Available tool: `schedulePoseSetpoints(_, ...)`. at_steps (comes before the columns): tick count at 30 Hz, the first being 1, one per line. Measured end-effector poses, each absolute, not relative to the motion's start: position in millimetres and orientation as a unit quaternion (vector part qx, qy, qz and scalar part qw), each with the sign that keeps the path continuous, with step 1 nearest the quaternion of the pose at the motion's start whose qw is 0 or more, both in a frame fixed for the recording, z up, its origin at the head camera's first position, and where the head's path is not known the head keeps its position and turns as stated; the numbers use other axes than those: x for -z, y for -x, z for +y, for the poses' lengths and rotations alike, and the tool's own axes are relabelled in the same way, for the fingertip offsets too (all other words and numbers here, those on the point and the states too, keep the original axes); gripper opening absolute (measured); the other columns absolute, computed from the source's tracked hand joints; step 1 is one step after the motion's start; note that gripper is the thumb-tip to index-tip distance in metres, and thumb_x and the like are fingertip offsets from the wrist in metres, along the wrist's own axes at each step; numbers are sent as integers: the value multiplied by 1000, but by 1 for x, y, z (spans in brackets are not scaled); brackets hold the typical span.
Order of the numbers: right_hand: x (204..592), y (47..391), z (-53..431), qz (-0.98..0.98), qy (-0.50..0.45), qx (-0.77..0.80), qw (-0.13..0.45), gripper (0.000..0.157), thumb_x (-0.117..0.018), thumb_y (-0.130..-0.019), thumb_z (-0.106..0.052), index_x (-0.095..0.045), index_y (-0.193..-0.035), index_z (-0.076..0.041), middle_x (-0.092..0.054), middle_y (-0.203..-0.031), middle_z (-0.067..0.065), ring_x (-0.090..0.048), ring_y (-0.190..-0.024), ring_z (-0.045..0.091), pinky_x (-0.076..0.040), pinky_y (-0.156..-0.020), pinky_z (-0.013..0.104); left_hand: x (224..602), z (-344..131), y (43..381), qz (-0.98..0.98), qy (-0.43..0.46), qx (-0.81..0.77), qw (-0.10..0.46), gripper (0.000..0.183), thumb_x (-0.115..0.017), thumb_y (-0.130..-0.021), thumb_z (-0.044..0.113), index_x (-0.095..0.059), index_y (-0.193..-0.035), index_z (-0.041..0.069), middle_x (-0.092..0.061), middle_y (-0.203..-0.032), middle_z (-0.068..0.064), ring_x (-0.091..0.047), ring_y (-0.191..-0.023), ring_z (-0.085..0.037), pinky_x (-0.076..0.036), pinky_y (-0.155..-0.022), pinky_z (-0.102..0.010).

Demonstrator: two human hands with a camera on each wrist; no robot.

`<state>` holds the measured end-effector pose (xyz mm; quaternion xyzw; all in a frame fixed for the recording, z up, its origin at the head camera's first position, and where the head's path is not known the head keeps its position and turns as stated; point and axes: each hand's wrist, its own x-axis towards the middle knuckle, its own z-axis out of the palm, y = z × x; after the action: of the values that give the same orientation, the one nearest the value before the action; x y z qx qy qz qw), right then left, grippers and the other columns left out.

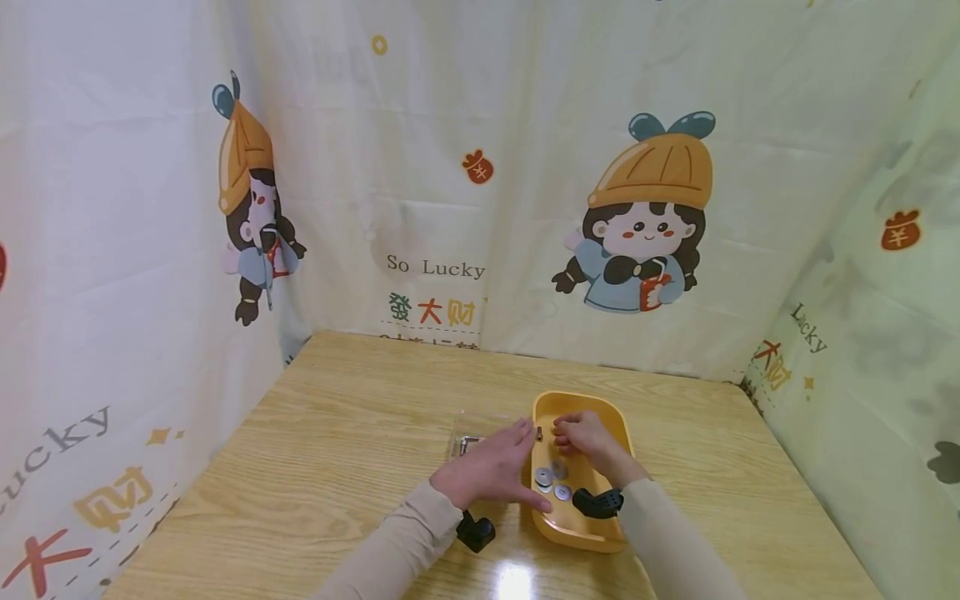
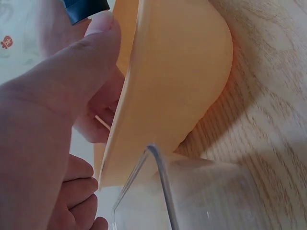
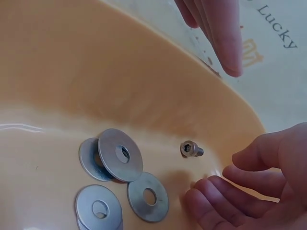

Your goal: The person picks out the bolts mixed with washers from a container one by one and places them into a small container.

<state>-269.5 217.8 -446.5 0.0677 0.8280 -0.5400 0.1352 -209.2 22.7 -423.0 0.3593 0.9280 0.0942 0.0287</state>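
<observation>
My left hand (image 1: 487, 468) lies over the left edge of a yellow tray (image 1: 581, 540), fingers straight and thumb spread toward the front. Inside the tray is my right hand (image 1: 588, 439), its fingers loosely bent, with a gap between thumb and fingertips and nothing seen in it. Just beside those fingertips, a small socket-head bolt (image 3: 191, 148) lies on the tray floor. Several flat metal washers (image 3: 120, 154) lie nearby, some overlapping. In the left wrist view, the left thumb (image 2: 98, 45) passes along the tray's rim.
A clear plastic box (image 2: 216, 191) stands against the tray's left side, partly under my left hand in the head view. Metal pieces (image 1: 468, 442) show in it. The wooden table (image 1: 337, 417) is bounded by printed curtains (image 1: 525, 250) at the back and sides.
</observation>
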Motion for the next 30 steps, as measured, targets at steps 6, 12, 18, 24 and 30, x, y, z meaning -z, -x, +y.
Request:
schedulePoseSetpoints(6, 450, 270, 213, 825, -63, 543, 140, 30, -49, -90, -10, -56, -113, 8, -61, -101, 22, -61, -82, 27, -54, -77, 36, 423, 26, 208, 926, -367, -77, 33, 112, -39, -65, 81, -18, -143, 4, -15, -150, -15, -15, -138, -24, -23, -111, -33)
schedulePoseSetpoints(12, 452, 270, 207, 809, -42, 567, 150, 28, -50, -88, -6, -57, -110, 9, -62, -99, 19, -61, -86, 28, -53, -80, 39, 424, 27, 207, 926, -370, -69, 26, 110, -39, -67, 80, -17, -143, 4, -16, -149, -14, -16, -138, -24, -23, -111, -33)
schedulePoseSetpoints(18, 453, 269, 204, 802, -35, 575, 159, 27, -49, -87, -5, -58, -109, 8, -62, -97, 14, -60, -87, 27, -51, -83, 40, 427, 27, 207, 925, -372, -71, 24, 109, -41, -68, 78, -19, -143, 2, -17, -149, -15, -16, -138, -24, -22, -111, -33)
schedulePoseSetpoints(24, 452, 269, 203, 802, -37, 573, 161, 27, -50, -87, -6, -59, -109, 7, -63, -99, 14, -61, -88, 26, -51, -84, 40, 428, 26, 207, 923, -375, -82, 20, 110, -42, -67, 78, -18, -143, 2, -15, -149, -15, -17, -138, -25, -24, -110, -34)
schedulePoseSetpoints(30, 451, 267, 202, 801, -36, 576, 162, 28, -52, -87, -6, -58, -111, 6, -63, -102, 16, -61, -89, 28, -50, -86, 40, 428, 26, 208, 921, -379, -84, 18, 112, -42, -66, 79, -17, -143, 2, -14, -149, -16, -18, -137, -26, -25, -110, -34)
